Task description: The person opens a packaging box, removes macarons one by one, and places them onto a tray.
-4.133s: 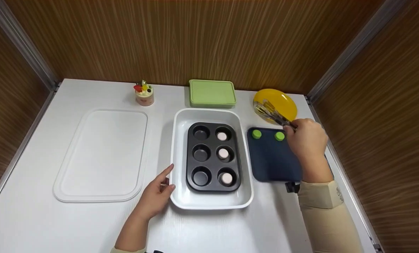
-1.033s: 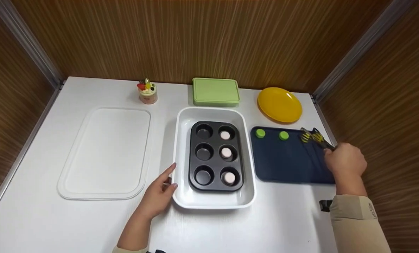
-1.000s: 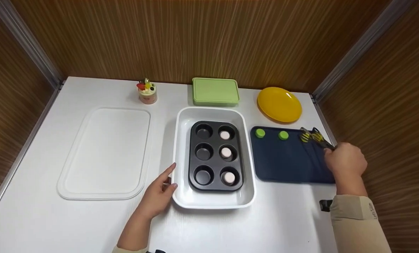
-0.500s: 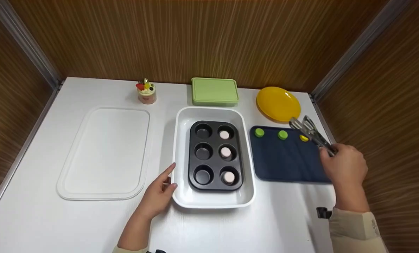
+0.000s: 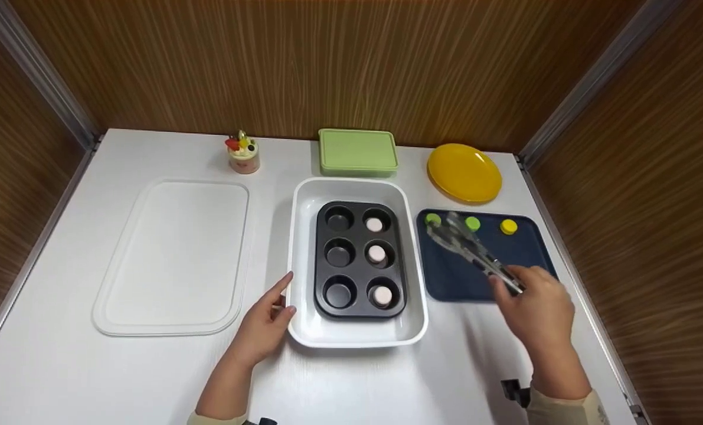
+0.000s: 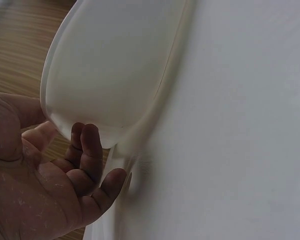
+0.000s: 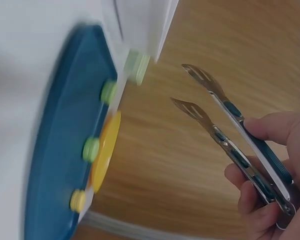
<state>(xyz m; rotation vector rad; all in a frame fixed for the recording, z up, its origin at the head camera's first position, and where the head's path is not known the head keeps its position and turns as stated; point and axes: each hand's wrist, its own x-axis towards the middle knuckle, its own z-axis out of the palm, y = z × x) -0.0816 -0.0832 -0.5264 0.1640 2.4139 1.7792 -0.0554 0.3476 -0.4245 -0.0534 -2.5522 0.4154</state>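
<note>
My right hand (image 5: 537,307) grips metal tongs (image 5: 475,254); their tips are spread with nothing between them, over the left part of a dark blue tray (image 5: 457,277). Along that tray's far edge sit two green round pieces (image 5: 473,224) and one yellow round piece (image 5: 509,226). With thumb and index finger, my left hand (image 5: 261,330) touches the left outer side of a white rectangular pan (image 5: 357,336); its other fingers bend loosely in the left wrist view. Inside the pan lies a dark muffin tin (image 5: 358,277). Its right column of cups holds pale pink round pieces (image 5: 382,296).
A yellow plate (image 5: 464,173) stands behind the blue tray. Behind the pan is a green lidded box (image 5: 358,151). A dessert cup (image 5: 244,154) with fruit topping stands back left, and a white lid (image 5: 177,260) lies on the left. Wood-grain walls enclose the table.
My right hand brought the tongs from the yellow plate to the blue tray's far right, released the yellow piece there, lifted, and swung left toward the pan. My left hand stayed at the pan.
</note>
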